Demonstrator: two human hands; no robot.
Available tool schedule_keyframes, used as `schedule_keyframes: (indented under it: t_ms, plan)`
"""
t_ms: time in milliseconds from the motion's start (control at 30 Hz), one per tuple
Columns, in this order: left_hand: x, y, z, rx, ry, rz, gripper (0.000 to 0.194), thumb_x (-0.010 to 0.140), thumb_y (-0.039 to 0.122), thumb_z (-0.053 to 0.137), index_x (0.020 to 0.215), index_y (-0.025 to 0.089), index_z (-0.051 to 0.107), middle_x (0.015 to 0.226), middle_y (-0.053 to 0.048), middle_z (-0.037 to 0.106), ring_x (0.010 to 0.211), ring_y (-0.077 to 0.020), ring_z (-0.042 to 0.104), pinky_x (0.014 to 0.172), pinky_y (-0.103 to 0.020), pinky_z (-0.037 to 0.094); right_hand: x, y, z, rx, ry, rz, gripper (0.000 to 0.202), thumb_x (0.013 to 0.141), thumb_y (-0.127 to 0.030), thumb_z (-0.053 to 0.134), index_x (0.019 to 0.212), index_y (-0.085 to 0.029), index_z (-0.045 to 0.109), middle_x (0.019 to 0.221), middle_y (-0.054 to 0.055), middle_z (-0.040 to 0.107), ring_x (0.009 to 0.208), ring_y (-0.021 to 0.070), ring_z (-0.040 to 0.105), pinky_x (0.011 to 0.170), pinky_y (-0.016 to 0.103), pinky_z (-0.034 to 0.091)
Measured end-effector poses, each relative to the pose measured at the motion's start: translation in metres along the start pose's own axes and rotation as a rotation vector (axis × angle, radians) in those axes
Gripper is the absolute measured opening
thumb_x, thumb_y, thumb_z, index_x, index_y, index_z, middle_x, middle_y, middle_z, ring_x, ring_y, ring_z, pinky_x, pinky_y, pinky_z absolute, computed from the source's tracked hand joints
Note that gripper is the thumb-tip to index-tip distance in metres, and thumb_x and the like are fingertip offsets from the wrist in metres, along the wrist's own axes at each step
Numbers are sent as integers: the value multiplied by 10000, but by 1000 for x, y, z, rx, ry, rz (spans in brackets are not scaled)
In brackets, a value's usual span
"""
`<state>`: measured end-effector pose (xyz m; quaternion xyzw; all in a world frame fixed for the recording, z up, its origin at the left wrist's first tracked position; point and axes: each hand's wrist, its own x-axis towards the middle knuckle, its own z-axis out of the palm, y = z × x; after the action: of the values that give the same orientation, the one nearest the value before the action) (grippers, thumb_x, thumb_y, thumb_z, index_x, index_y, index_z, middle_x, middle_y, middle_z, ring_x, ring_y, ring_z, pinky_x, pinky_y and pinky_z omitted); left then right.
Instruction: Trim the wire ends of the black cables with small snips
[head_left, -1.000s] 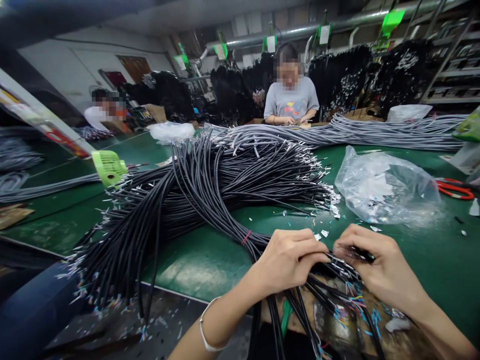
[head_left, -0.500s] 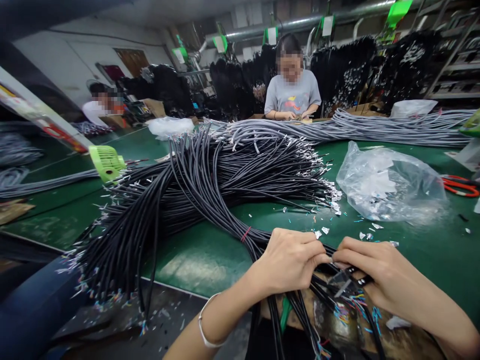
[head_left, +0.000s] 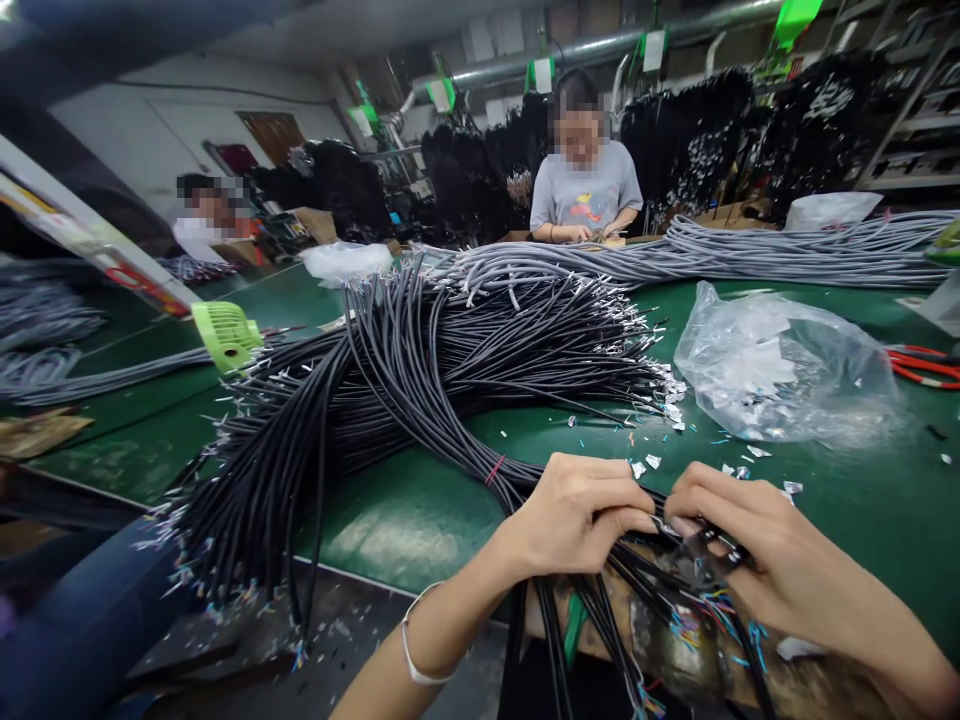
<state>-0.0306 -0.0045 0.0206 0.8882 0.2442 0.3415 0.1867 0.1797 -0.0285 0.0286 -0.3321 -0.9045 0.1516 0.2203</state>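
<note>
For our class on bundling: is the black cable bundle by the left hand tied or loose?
Tied: a red band wraps the cable bundle near the left hand.

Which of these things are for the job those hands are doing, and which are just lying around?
In the job, it seems:
tied black cables, by the left hand
small dark tool, in the right hand

Probably just lying around:
lime-green slotted thing
silvery scraps
orange-red handles, far right
</note>
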Motion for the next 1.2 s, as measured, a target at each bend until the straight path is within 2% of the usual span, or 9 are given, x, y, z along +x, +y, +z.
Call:
schedule_keyframes:
  t_ms: [133, 200, 367, 533, 733, 867, 1000, 1100, 1200]
  plan:
    - [0, 2, 4, -175, -2, 42, 268, 895, 241, 466, 713, 136, 632, 622, -40, 604, 569, -119, 534, 565, -225, 412, 7, 7, 7, -38, -6, 51, 213, 738, -8, 424, 819, -174, 529, 781, 29, 507, 633, 145, 487, 544, 263, 363]
    - [1, 5, 5, -236, 18, 23, 311, 903, 280, 451, 696, 133, 629, 609, -47, 606, 559, -121, 526, 563, -230, 418, 8, 10, 8, -59, 34, 72, 188, 744, -17, 459, 810, -169, 549, 770, 30, 518, 612, 142, 487, 528, 261, 372]
    - [4, 13, 5, -365, 76, -208, 431, 930, 350, 390, 631, 117, 595, 572, -32, 568, 521, -98, 466, 534, -219, 363, 5, 5, 0, 163, 391, 47, 233, 845, -66, 476, 966, -198, 625, 861, 47, 608, 759, 146, 593, 647, 251, 477]
    - [5, 12, 5, -498, 80, -311, 462, 933, 385, 377, 585, 117, 521, 515, 23, 416, 475, -64, 319, 493, -209, 269, 3, -1, 5, 157, 401, -88, 317, 865, -89, 502, 1115, -238, 629, 910, 49, 646, 765, 134, 629, 636, 227, 508]
    - [6, 10, 6, -599, 86, -401, 467, 925, 425, 382, 580, 124, 476, 496, 42, 336, 456, -57, 276, 459, -209, 216, 0, -1, 16, 79, 512, -79, 347, 819, -71, 560, 1113, -238, 638, 914, 55, 673, 773, 155, 644, 628, 244, 515]
    - [5, 10, 10, -624, 62, -428, 450, 927, 407, 389, 612, 114, 522, 494, 42, 347, 456, -55, 279, 453, -199, 224, 5, -7, 21, 178, 639, 65, 207, 787, -81, 591, 919, -208, 688, 788, 32, 674, 665, 145, 630, 581, 242, 501]
    - [5, 8, 20, -707, 40, -470, 334, 862, 375, 524, 749, 82, 639, 567, -12, 525, 477, -66, 383, 452, -187, 284, 15, -6, 23, 376, 635, 333, 93, 774, -194, 610, 712, -181, 677, 646, 15, 632, 576, 138, 585, 503, 233, 458]
    - [7, 10, 22, -745, 124, -489, 268, 771, 339, 644, 740, 74, 674, 595, -38, 589, 486, -79, 437, 457, -189, 320, 18, -1, 26, 441, 621, 423, 112, 729, -233, 623, 643, -171, 661, 595, 8, 600, 540, 133, 547, 463, 229, 419]
    - [9, 14, 17, -816, 313, -471, 258, 732, 342, 687, 692, 88, 664, 567, -25, 588, 445, -66, 434, 441, -182, 339, 18, 4, 29, 373, 592, 491, 104, 700, -203, 606, 623, -169, 668, 579, 6, 592, 521, 130, 520, 464, 236, 393]
